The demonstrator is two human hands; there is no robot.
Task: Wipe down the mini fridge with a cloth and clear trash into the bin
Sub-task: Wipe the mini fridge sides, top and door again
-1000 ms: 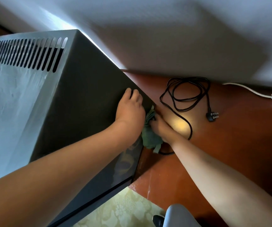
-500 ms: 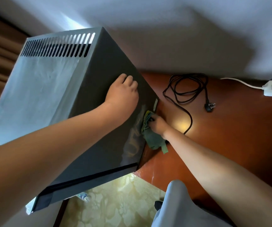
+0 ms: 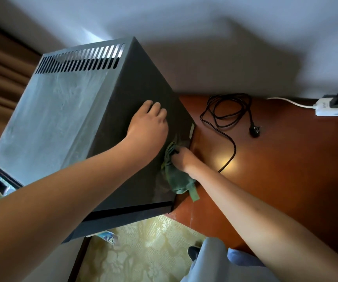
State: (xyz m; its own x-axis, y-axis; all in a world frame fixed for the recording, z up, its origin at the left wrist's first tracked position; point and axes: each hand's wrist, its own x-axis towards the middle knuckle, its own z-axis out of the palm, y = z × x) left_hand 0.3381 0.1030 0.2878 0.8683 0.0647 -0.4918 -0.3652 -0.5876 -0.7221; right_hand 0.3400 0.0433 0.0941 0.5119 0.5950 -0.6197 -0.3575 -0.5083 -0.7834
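A dark grey mini fridge (image 3: 66,119) stands on a reddish wooden surface, its dusty top with vent slots facing me. My left hand (image 3: 148,125) rests flat on the fridge's dark right side, fingers apart, holding nothing. My right hand (image 3: 181,158) grips a green cloth (image 3: 177,176) and presses it against the lower part of that same side, near the fridge's bottom edge. The cloth's tail hangs down over the wood.
The fridge's black power cord (image 3: 227,115) lies coiled and unplugged on the wooden surface (image 3: 286,169). A white power strip (image 3: 335,107) sits at the far right by the wall. Patterned yellow carpet (image 3: 143,251) and a small wrapper (image 3: 108,237) lie below.
The view has pulled back and shifted left, showing more of the fridge. My right hand has slid the cloth along the fridge's side towards me. My left hand stays on the side.
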